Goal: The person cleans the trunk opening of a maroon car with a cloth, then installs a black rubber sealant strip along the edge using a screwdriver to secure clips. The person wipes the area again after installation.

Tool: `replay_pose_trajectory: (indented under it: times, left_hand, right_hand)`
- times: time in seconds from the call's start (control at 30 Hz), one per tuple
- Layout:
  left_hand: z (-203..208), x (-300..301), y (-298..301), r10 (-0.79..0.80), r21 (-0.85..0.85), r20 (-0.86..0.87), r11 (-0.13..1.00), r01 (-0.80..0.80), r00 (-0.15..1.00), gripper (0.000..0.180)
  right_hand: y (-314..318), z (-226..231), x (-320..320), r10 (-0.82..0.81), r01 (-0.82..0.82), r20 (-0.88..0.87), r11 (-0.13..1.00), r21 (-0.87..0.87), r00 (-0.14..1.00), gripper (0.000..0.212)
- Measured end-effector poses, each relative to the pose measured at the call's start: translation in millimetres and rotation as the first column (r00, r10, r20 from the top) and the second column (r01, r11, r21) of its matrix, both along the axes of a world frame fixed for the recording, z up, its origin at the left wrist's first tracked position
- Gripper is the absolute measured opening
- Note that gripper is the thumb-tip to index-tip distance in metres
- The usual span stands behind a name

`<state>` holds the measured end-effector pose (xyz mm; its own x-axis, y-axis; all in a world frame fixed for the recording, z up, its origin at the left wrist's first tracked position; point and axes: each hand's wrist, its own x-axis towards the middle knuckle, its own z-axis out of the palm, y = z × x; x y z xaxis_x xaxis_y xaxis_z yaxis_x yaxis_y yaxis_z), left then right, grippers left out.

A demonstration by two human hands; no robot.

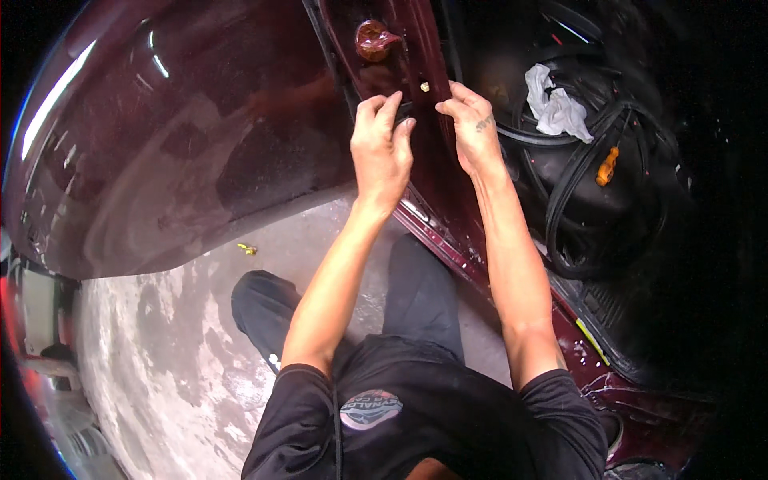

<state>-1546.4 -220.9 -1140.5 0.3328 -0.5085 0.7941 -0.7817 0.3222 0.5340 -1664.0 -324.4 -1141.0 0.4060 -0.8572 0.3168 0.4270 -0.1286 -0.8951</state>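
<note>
My left hand (380, 156) is raised at the dark red metal door frame (452, 188) of a car, its thumb and forefinger spread with a gap between them. Across the frame, my right hand (474, 132) has its forefinger and thumb apart too, close to the frame's inner edge. I make out nothing held in either hand. Between and just beyond the fingertips, a small cream-coloured bit (425, 86) sits on the frame. Farther up is a round, glossy amber-brown patch (373, 40) with a reddish tip.
A dark red car door (216, 152) stands at the left. Inside the car at right lie a loosely coiled black rubber seal (556, 212), a crumpled white cloth (556, 108) and an orange-handled screwdriver (608, 166). A small yellow-green piece (248, 249) rests on the stained concrete floor (168, 344).
</note>
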Motion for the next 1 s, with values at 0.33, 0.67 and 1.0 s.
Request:
replay_pose_trajectory:
  times: [0.33,0.67,1.0]
  left_hand:
    - [0,-4,-26,0.068,-0.038,0.021,0.997,-0.068,0.997,0.031]
    - [-5,-9,-41,0.063,-0.084,0.016,0.995,-0.061,0.998,0.029]
    - [-6,-5,-42,0.088,-0.111,0.087,0.991,-0.079,0.992,0.032]
  right_hand:
    - [-2,3,3,-0.034,0.034,-0.014,0.999,-0.013,0.999,0.043]
    - [-1,3,3,-0.013,0.012,0.027,1.0,0.01,1.0,0.045]
    - [-3,2,7,-0.051,0.031,0.152,0.991,0.131,0.987,0.048]
